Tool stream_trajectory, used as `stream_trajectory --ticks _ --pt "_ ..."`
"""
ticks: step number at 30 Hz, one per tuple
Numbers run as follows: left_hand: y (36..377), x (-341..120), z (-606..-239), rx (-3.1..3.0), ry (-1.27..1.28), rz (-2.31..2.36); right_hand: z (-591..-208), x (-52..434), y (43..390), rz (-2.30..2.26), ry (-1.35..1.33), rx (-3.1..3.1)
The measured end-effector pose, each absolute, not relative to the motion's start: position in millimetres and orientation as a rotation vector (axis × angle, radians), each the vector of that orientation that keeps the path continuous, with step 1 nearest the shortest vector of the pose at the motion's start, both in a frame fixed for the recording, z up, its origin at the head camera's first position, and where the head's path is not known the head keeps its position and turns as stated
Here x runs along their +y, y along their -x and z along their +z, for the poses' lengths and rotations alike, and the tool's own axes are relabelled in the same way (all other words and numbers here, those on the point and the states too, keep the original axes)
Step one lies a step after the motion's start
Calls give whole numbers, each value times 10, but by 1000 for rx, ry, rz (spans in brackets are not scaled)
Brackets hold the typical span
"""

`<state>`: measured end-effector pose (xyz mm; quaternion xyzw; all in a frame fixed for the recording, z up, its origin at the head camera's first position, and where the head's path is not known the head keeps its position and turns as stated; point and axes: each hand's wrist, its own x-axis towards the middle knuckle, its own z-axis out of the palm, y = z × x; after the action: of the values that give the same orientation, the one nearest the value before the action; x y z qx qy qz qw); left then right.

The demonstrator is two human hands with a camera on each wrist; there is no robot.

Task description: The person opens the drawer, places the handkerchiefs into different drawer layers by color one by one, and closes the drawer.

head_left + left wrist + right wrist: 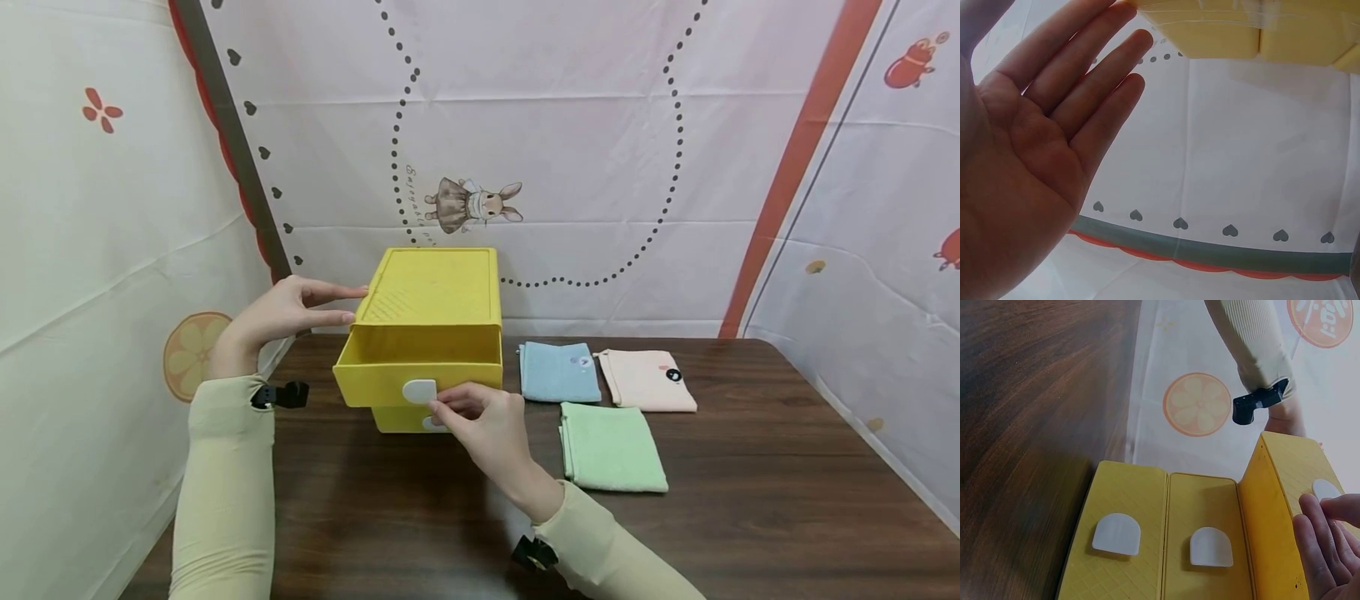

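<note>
A: What is showing nearest?

B: A pale right sleeve [615, 546] is reaching in over the counter [765, 500], and a black camera [535, 552] is sitting at its cuff. A folded green towel [615, 450] is lying just past it, well in from the counter's right edge.

A: And what is the right hand doing?

B: The right hand's grip [491, 421] is pinching the white handle [418, 392] of the top drawer [375, 385] at its right side.

A: Where is that drawer standing?

B: It is jutting out of a yellow drawer cabinet [431, 287], which is standing on the counter toward the far left corner. In the right wrist view, two lower drawers [1129, 487] are sitting pushed in, each bearing a white tab [1116, 534].

A: And the other hand?

B: The left hand's grip [281, 312] is resting spread at the cabinet's left side, fingers extending straight, thumb standing apart, tips touching near the top.

A: What is lying farther off?

B: Right of the cabinet, a folded blue towel [557, 372] is lying near the far edge. A folded pale pink towel [637, 385] is lying just beside it, nearer the far right corner. Behind the counter, a printed cloth backdrop [585, 167] is hanging, and a rabbit figure [453, 204] is showing on it.
</note>
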<state>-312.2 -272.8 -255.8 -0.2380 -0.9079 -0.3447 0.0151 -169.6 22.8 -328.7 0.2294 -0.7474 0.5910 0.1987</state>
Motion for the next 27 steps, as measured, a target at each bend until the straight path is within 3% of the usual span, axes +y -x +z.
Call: stream_trajectory --ticks 27 --pt "3136 -2741 -2550 -2842 754 -1056 -3294 247 1591 1683 -660 -2078"
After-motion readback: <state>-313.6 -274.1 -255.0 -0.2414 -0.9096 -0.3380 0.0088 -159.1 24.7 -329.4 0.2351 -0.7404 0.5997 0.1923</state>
